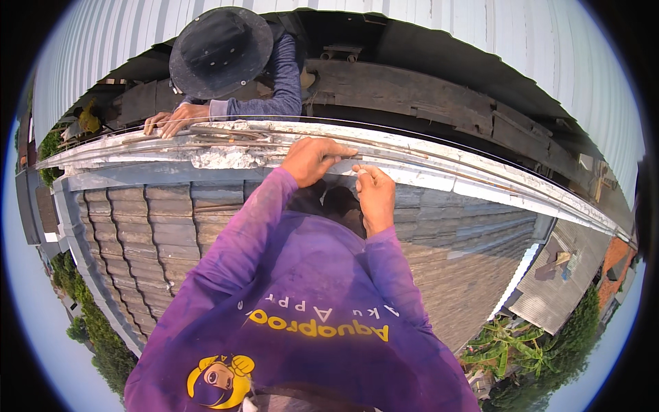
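Long thin steel rods (419,159) lie in a bundle along the top of a white, rough-edged wall (237,159). My left hand (310,161) is closed at the rods near the middle of the wall, its thumb and forefinger pressed around one. Just to the right, my right hand (376,198) is raised at the wall's near edge. Its fingers are curled in a pinch beside the rods; what they hold, if anything, is too small to make out. A taut thin line (384,126) runs above the wall's far edge.
Across the wall, a co-worker in a dark brimmed hat (221,52) rests their hands (177,121) on the wall's left part. Tiled roofing (137,226) slopes below me. Weathered boards (412,93) and pale corrugated sheets (549,41) lie beyond. Crumbled mortar lies by the rods.
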Motion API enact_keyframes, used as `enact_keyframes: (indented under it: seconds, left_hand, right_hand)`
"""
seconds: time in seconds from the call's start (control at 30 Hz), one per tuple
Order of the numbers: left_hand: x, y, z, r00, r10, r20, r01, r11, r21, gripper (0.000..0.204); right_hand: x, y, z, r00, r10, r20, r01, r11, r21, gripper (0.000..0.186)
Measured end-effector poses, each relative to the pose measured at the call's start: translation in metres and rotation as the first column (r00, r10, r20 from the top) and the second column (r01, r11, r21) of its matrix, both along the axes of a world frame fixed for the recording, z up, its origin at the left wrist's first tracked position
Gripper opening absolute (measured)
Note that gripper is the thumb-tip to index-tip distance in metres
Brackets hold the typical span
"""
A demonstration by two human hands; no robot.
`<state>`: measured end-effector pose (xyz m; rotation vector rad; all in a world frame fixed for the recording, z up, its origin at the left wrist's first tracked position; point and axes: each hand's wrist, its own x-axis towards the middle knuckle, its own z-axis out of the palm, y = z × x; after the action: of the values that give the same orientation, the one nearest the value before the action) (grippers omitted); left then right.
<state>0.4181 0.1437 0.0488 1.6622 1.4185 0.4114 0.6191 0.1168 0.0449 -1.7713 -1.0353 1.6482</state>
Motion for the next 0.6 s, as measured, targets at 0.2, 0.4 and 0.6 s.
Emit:
enact_keyframes:
  seconds: [0.2, 0.4, 0.6]
  left_hand:
    - [0.004, -0.003, -0.003, 1.0, -0.007, -0.004, 0.007, 0.996, 0.087, 0.04]
    - [0.004, -0.013, -0.006, 0.996, -0.007, -0.093, 0.022, 0.986, 0.164, 0.042]
    - [0.001, -0.016, -0.003, 0.992, -0.043, -0.116, 0.059, 0.988, 0.143, 0.046]
  right_hand:
    - [0.004, 0.0, -0.002, 0.993, 0.118, 0.024, -0.118, 0.993, -0.007, 0.025]
    - [-0.016, -0.001, 0.024, 0.956, -0.132, -0.263, 0.076, 0.974, -0.212, 0.032]
    - [-0.016, 0.019, 0.017, 0.979, -0.083, -0.188, 0.022, 0.953, -0.302, 0.043]
